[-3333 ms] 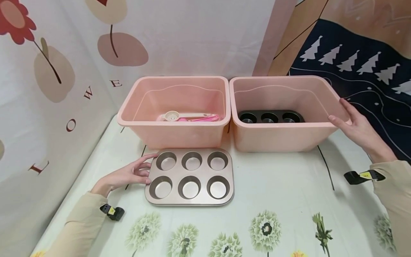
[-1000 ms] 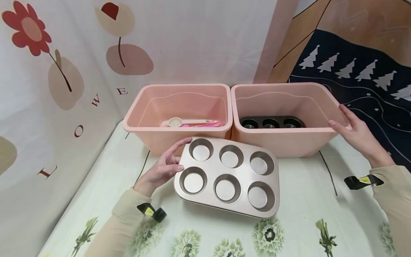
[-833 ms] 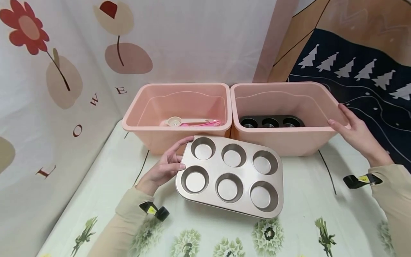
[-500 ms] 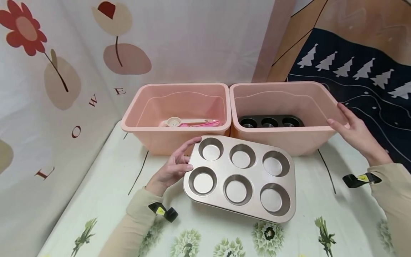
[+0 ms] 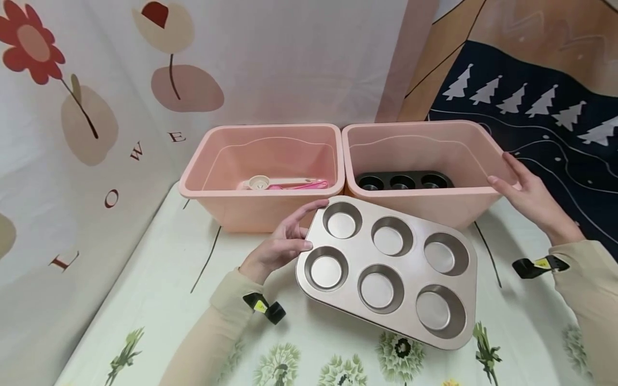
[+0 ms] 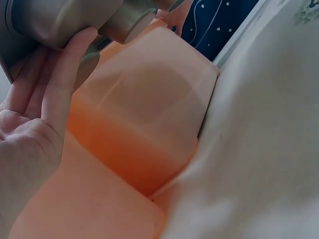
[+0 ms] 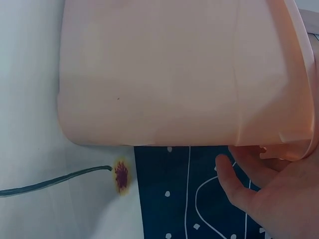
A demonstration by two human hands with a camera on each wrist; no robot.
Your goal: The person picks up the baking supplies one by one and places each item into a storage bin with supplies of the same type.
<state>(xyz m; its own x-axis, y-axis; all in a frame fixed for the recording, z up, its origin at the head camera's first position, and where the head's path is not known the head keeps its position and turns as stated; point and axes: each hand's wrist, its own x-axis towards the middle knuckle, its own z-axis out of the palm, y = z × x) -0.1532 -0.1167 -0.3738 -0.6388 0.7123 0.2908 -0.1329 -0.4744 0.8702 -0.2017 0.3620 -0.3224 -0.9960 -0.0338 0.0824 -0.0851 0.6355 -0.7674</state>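
Observation:
A silver muffin tin [image 5: 360,253] is held tilted above the table in front of the two bins, its right end lower. My left hand [image 5: 277,249] grips its left edge, thumb on top; from the left wrist view, fingers press the undersides of its cups [image 6: 65,20]. My right hand [image 5: 541,201] holds the right rim of the right pink bin [image 5: 425,202], thumb over the edge. In the right wrist view its fingers lie below that rim, outside the bin wall [image 7: 164,74]. A black muffin tin [image 5: 387,180] lies inside this bin, its front part hidden.
The left pink bin [image 5: 256,212] stands against the right one. Inside it lie a cream, round-headed utensil [image 5: 259,183] and pink utensils [image 5: 314,185]. A flower-printed cloth [image 5: 164,300] covers the table; printed curtains [image 5: 289,64] hang behind and at the left.
The left hand has lifted the silver muffin tin off the table and carried it rightward, tilting it more. The right hand stays on the bin rim.

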